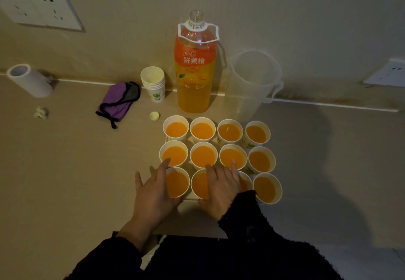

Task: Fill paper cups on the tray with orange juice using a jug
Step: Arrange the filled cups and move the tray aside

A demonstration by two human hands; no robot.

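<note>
Twelve paper cups [203, 155], all holding orange juice, stand in a three-by-four grid under two flat hands.

The beige countertop [72, 170] meets a beige wall [306, 16] with two white socket plates [39, 7], the right one cut by the frame edge. The tray [190, 197] is almost wholly hidden beneath the cups. The translucent jug [254, 82], faint against the wall, stands behind the grid beside an uncapped juice bottle [195, 69]. The left hand [153, 194] and right hand [221, 192] lie over the near row, fingers straight and spread, grasping nothing. The right hand hides most of one cup, and contact with the rims cannot be told. Farther left sit a white roll [28, 80], purple pouch [118, 102], spare cup stack [153, 82], crumpled scrap [41, 112] and bottle cap [154, 115].
</note>
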